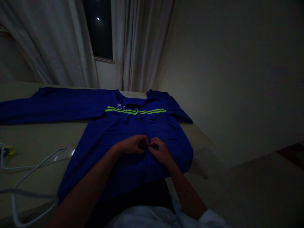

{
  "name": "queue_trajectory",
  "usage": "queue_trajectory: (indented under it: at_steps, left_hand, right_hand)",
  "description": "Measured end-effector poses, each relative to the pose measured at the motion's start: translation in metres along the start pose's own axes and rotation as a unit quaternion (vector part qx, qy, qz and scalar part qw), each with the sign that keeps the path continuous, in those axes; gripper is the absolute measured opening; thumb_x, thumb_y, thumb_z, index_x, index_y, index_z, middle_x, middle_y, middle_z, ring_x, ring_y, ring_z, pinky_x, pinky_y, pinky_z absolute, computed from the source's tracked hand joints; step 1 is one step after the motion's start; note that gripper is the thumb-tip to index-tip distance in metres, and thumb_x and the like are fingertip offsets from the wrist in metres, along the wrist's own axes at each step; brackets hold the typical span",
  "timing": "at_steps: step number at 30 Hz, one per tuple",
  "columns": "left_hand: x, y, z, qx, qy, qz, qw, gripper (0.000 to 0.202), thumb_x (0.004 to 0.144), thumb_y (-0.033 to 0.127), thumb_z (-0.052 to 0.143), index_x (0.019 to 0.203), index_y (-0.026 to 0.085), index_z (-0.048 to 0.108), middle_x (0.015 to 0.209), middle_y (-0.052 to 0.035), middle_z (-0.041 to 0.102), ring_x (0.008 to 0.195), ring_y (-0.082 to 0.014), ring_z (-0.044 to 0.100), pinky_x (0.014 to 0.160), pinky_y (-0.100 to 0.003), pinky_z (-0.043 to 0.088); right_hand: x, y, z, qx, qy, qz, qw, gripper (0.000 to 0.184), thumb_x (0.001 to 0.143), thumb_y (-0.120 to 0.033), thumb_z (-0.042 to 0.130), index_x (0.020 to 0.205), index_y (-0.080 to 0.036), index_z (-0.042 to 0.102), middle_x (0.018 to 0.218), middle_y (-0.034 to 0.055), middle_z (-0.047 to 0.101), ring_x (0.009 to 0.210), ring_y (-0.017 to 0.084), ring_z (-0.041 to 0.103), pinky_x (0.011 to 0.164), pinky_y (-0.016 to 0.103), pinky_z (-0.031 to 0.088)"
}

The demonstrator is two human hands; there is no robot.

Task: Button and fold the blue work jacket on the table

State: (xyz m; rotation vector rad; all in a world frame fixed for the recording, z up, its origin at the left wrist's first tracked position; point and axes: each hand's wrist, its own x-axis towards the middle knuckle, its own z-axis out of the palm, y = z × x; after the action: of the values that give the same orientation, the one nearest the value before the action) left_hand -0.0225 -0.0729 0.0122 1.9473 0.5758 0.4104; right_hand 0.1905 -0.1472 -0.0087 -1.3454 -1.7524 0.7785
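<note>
A blue work jacket (118, 126) lies spread out, front side up, with yellow-green stripes across its chest and a small white print above them. Both of my hands meet at its front opening, near the pocket flaps. My left hand (136, 144) pinches the jacket's front edge, fingers curled. Close against it, my right hand (159, 150) pinches the same edge from the other side. What exactly lies between the fingertips is too dark and small to make out. One sleeve stretches far to the left; the other hangs toward the table's right edge.
The jacket rests on a pale table (54, 136). A white cable (35, 166) loops over its left part, near a yellow and black object (9, 152). Light curtains (140, 44) and a dark window (101, 31) stand behind; a wall (225, 72) rises at the right.
</note>
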Motion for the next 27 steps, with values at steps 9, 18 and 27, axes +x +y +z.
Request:
queue_trajectory:
  at_steps: [9, 18, 27]
  left_hand:
    - [0.002, 0.003, 0.004, 0.068, 0.058, 0.019, 0.996, 0.027, 0.071, 0.006, 0.067, 0.095, 0.018, 0.072, 0.081, 0.0018, 0.072, 0.072, -0.0134, 0.064, 0.065, -0.022, 0.044]
    - [0.002, 0.005, 0.003, 0.28, 0.034, 0.053, 0.958, 0.023, 0.081, 0.009, 0.069, 0.094, 0.025, 0.08, 0.095, -0.0005, 0.081, 0.09, -0.0184, 0.072, 0.081, -0.026, 0.046]
    - [0.0, 0.006, 0.004, 0.265, 0.025, -0.004, 0.964, 0.022, 0.08, 0.016, 0.068, 0.096, 0.027, 0.08, 0.095, -0.0006, 0.081, 0.087, -0.0183, 0.072, 0.072, -0.024, 0.044]
  right_hand:
    - [0.0, 0.006, -0.002, -0.005, 0.027, -0.008, 1.0, 0.005, 0.082, -0.02, 0.073, 0.086, -0.019, 0.076, 0.107, 0.007, 0.067, 0.088, 0.017, 0.067, 0.074, 0.026, 0.052]
    - [-0.004, 0.002, 0.002, -0.044, 0.023, -0.026, 0.998, 0.005, 0.082, -0.019, 0.074, 0.084, -0.02, 0.079, 0.109, 0.0062, 0.068, 0.077, 0.013, 0.066, 0.071, 0.026, 0.052]
    - [-0.006, -0.007, 0.003, -0.054, 0.015, -0.032, 0.998, 0.009, 0.076, -0.011, 0.071, 0.082, -0.017, 0.07, 0.106, 0.0046, 0.063, 0.065, 0.008, 0.059, 0.063, 0.022, 0.05]
